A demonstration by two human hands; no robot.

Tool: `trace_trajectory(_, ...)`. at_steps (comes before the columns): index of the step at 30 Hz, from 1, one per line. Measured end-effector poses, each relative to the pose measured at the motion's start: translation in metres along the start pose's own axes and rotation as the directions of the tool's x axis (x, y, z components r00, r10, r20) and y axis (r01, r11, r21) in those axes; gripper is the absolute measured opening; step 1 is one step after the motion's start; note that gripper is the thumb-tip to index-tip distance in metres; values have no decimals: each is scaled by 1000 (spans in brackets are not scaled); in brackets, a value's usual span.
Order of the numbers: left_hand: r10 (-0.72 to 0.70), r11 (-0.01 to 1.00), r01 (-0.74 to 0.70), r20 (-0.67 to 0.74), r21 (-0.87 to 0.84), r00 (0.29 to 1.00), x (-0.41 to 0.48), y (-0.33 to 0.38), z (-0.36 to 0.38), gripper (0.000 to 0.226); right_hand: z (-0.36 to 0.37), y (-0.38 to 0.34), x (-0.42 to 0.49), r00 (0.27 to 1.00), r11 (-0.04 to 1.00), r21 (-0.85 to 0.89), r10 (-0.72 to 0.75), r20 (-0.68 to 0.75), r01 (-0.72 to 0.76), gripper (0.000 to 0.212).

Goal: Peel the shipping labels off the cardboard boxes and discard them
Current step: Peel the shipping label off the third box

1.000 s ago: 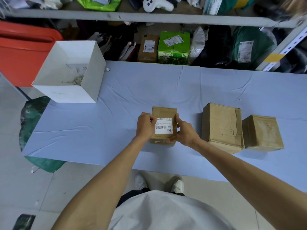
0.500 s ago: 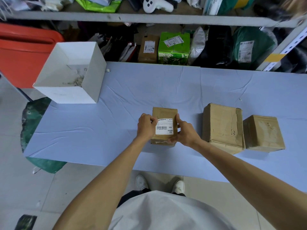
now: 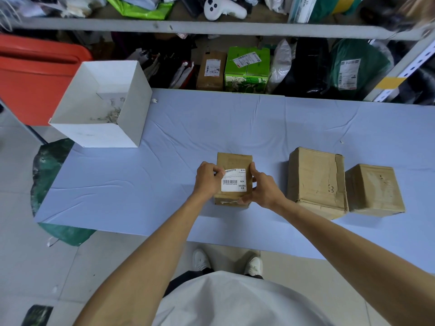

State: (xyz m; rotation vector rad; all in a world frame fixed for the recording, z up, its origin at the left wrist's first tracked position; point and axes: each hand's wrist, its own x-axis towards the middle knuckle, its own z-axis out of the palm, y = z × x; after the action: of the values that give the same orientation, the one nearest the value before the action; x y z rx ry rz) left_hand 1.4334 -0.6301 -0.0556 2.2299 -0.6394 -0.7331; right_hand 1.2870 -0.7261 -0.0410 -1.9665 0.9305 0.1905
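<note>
Pinching the label's (image 3: pixel 234 182) lifted top-left corner with my left hand (image 3: pixel 207 180), I brace the small box (image 3: pixel 234 161) with my right hand (image 3: pixel 262 187), near the table's (image 3: pixel 164 165) front edge. Best I peel slowly, low, toward me, so it doesn't tear.

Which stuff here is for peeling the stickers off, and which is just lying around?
For the job: the labelled box, its label, both hands, the white bin.

Just lying about: green box, white controller, red tub.
</note>
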Motion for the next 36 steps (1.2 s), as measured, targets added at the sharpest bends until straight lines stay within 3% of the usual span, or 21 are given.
trace_trajectory(15, -13, 998, 14, 10, -66, 1000, -8, 2, -2, 13, 1, -1, -1, 1000, 1000, 1, 18, 0, -18, 123)
trace_trajectory(24, -33, 983, 23, -52, -180, 998, -13, 0, 1, 14, 1, -3, -2, 1000, 1000, -6, 22, -1, -22, 122)
trace_trajectory(28, -46, 987, 29, -103, -157, 994, -13, 0, 5, 9, 2, -4, -2, 1000, 1000, 2, 31, 4, -31, 122)
trace_trajectory(36, -48, 986, 36, -70, -164, 996, -15, 6, -2, 11, -1, -5, -3, 1000, 1000, -18, 19, -1, -19, 121)
